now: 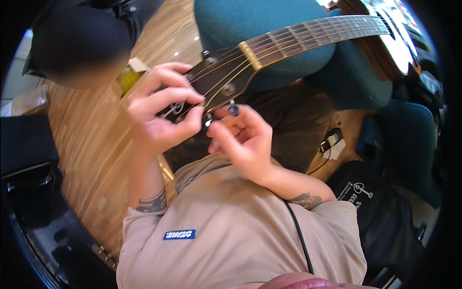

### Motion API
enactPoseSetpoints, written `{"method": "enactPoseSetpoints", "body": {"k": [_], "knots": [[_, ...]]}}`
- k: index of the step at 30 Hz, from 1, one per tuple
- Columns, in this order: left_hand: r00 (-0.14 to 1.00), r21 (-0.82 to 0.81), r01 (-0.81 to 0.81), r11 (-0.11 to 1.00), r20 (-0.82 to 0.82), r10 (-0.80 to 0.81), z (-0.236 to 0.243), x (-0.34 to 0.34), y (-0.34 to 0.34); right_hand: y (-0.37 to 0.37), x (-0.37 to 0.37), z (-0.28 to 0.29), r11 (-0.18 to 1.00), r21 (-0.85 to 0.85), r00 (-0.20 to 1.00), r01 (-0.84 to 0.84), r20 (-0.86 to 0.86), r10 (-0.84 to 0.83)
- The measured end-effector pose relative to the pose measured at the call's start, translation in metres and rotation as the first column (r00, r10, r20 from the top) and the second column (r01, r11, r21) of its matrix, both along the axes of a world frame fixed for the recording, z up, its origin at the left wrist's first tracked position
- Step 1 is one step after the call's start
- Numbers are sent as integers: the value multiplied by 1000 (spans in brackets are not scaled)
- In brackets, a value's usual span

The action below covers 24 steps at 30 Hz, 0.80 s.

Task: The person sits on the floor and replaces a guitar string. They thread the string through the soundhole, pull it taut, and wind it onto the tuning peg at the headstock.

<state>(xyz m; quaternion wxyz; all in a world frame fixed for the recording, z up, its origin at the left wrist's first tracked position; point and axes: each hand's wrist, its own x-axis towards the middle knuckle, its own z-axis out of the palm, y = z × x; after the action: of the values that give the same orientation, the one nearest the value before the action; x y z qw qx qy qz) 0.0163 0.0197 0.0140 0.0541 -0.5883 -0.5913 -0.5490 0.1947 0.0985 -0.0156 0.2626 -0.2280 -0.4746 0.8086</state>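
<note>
An acoustic guitar's neck (313,36) runs from the upper right down to its dark headstock (219,72), which is in front of my lap. The guitar body (392,45) is partly cut off at the far upper right. My left hand (166,103) is over the end of the headstock, thumb and fingertips pinched together on a string. Just right of it, my right hand (245,137) has its thumb and curled fingers around a tuning peg (208,120) on the headstock's near edge. Another peg (233,108) is close to its index finger.
A teal seat (226,29) stands under the neck, with more teal seating (404,139) at right. At upper left is a round black seat (79,48). A glossy black case-like object (48,212) with metal hinges lies at lower left. A black bag (361,197) is at right.
</note>
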Motion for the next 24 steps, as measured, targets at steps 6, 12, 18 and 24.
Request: {"method": "enactPoseSetpoints", "body": {"k": [6, 12, 18, 24], "knots": [[1000, -86, -14, 996, -11, 13, 0, -1, -7, 12, -6, -19, 653, 739, 986, 168, -124, -113], [1000, -124, -7, 992, 19, 10, 1, 1, -5, 17, -4, -11, 750, -532, 919, -394, -213, 332], [1000, -142, -9, 990, 10, 10, 1, 0, -5, 12, -4, -6, 980, 201, 998, -12, -58, 24], [1000, -141, -11, 990, -3, 11, 4, 0, -5, 18, -9, -26, 577, 794, 982, 190, -163, -98]]}}
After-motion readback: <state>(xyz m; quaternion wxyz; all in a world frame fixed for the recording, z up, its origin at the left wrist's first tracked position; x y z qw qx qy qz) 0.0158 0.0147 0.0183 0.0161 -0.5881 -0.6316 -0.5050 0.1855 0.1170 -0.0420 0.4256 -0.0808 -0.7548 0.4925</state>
